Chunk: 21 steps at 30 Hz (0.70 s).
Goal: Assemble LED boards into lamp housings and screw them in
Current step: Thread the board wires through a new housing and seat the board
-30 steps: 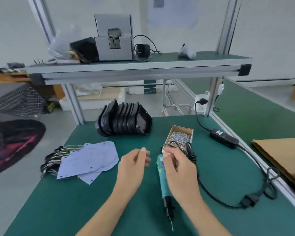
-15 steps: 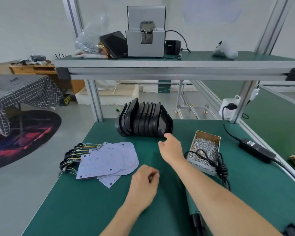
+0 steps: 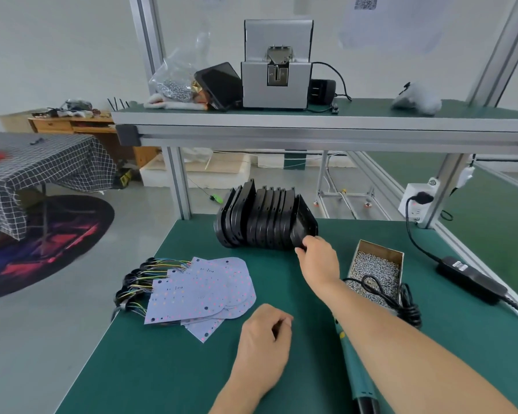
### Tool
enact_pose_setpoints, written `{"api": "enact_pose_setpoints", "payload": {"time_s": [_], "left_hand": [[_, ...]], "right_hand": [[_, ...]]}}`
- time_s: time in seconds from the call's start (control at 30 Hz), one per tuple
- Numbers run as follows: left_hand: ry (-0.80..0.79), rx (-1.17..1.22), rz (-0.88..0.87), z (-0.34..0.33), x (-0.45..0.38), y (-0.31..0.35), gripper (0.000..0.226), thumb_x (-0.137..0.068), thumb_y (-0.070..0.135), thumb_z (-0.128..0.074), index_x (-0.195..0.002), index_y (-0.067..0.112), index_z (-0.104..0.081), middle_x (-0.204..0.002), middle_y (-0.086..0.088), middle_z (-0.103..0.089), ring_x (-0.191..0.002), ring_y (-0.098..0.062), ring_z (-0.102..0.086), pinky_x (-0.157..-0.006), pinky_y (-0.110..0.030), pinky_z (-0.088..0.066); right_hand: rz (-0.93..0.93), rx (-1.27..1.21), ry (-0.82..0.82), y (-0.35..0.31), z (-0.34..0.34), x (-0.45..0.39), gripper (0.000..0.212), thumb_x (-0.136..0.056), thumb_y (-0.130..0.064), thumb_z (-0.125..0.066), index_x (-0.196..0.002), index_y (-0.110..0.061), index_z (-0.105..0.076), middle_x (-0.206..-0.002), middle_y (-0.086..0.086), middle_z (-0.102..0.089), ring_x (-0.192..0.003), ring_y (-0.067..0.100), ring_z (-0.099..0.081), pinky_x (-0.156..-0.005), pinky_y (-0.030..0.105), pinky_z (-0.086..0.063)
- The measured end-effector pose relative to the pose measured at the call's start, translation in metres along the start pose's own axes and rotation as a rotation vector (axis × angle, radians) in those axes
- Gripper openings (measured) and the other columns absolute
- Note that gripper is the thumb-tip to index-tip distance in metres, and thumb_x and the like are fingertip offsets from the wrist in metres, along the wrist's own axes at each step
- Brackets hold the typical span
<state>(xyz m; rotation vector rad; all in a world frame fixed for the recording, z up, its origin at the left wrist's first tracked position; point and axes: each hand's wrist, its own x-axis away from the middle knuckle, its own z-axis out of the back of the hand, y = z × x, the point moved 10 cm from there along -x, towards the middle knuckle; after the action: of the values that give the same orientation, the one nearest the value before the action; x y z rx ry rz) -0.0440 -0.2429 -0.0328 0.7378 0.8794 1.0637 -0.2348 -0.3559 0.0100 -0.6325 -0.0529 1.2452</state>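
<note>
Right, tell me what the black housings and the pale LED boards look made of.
The housings: likely moulded plastic, going by the glossy black sheen and thin curved walls. The LED boards: probably coated circuit sheet, flat, matte pale, thin-edged; whether the core is metal cannot be told.

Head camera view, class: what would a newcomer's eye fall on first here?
First, the right hand reaching across the green table to grip the end piece of the row of black lamp housings at the back. Next, the pale LED boards fanned out at the left, and the box of screws on the right.
</note>
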Motion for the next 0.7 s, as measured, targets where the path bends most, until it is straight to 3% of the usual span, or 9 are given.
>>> {"api": "enact_pose_setpoints", "payload": {"time_s": [0.13, 0.3, 0.4, 0.47, 0.53, 0.6, 0.63, 0.7], "left_hand": [[0.029, 0.03, 0.025, 0.003, 0.001, -0.004, 0.019, -0.097, 0.02, -0.064, -0.084, 0.031, -0.069, -0.087, 0.016, -0.064, -0.085, -0.008, -0.061, -0.072, -0.013, -0.044], [0.058, 0.317, 0.207, 0.013, 0.0, -0.011, 0.016, -0.105, 0.033, -0.056, -0.101, 0.033, -0.071, -0.095, 0.011, -0.075, -0.086, -0.005, -0.072, -0.079, -0.016, -0.052], [0.136, 0.526, 0.304, 0.035, 0.005, -0.011, 0.023, -0.107, 0.044, -0.051, -0.108, 0.029, -0.068, -0.1, 0.009, -0.076, -0.088, -0.011, -0.074, -0.073, -0.029, -0.061], [0.135, 0.588, 0.371, 0.049, 0.009, -0.011, 0.03, -0.106, 0.052, -0.048, -0.105, 0.028, -0.068, -0.096, 0.011, -0.076, -0.084, -0.016, -0.076, -0.067, -0.032, -0.062], [0.067, 0.526, 0.423, 0.059, 0.013, -0.012, 0.039, -0.103, 0.058, -0.05, -0.1, 0.025, -0.071, -0.094, 0.005, -0.078, -0.085, -0.019, -0.076, -0.071, -0.035, -0.063], [0.015, 0.388, 0.459, 0.065, 0.022, -0.02, 0.039, -0.099, 0.058, -0.057, -0.102, 0.023, -0.072, -0.101, 0.003, -0.077, -0.096, -0.016, -0.072, -0.083, -0.036, -0.059], [0.006, 0.342, 0.478, 0.07, 0.029, -0.026, 0.034, -0.098, 0.054, -0.062, -0.105, 0.022, -0.072, -0.104, 0.002, -0.077, -0.099, -0.015, -0.071, -0.085, -0.034, -0.057], [-0.024, 0.35, 0.499, 0.067, 0.04, -0.035, 0.023, -0.097, 0.041, -0.067, -0.104, 0.019, -0.073, -0.101, 0.003, -0.079, -0.092, -0.011, -0.073, -0.077, -0.027, -0.057]], "right_hand": [[0.034, -0.043, 0.076, 0.001, 0.027, 0.021, 0.035, -0.101, -0.02, -0.064, -0.074, -0.01, -0.044, -0.081, 0.003, -0.048, -0.069, 0.031, -0.05, -0.061, 0.038, -0.036], [0.092, 0.041, 0.092, -0.015, 0.066, 0.077, 0.031, -0.101, -0.024, -0.064, -0.078, -0.014, -0.046, -0.083, 0.001, -0.047, -0.069, 0.031, -0.051, -0.061, 0.038, -0.034], [0.258, 0.197, -0.046, -0.047, 0.064, 0.13, 0.013, -0.104, -0.029, -0.056, -0.097, -0.018, -0.056, -0.103, 0.003, -0.055, -0.085, 0.034, -0.065, -0.069, 0.042, -0.047], [0.362, 0.343, -0.157, -0.07, 0.056, 0.172, 0.01, -0.097, -0.026, -0.065, -0.103, -0.021, -0.06, -0.106, 0.002, -0.057, -0.081, 0.033, -0.068, -0.063, 0.04, -0.044], [0.443, 0.438, -0.241, -0.087, 0.049, 0.215, 0.034, -0.062, -0.027, -0.093, -0.082, -0.023, -0.066, -0.083, -0.001, -0.06, -0.052, 0.023, -0.063, -0.046, 0.032, -0.028], [0.488, 0.446, -0.218, -0.102, 0.053, 0.245, 0.046, -0.028, -0.02, -0.097, -0.059, -0.023, -0.062, -0.063, -0.002, -0.056, -0.034, 0.016, -0.048, -0.039, 0.028, -0.016], [0.523, 0.431, -0.197, -0.109, 0.053, 0.257, 0.042, -0.024, -0.013, -0.09, -0.053, -0.022, -0.06, -0.06, -0.001, -0.055, -0.031, 0.016, -0.044, -0.034, 0.026, -0.016], [0.595, 0.421, -0.187, -0.115, 0.052, 0.275, 0.021, -0.037, -0.005, -0.069, -0.048, -0.02, -0.059, -0.057, 0.0, -0.054, -0.031, 0.015, -0.041, -0.028, 0.023, -0.023]]}}
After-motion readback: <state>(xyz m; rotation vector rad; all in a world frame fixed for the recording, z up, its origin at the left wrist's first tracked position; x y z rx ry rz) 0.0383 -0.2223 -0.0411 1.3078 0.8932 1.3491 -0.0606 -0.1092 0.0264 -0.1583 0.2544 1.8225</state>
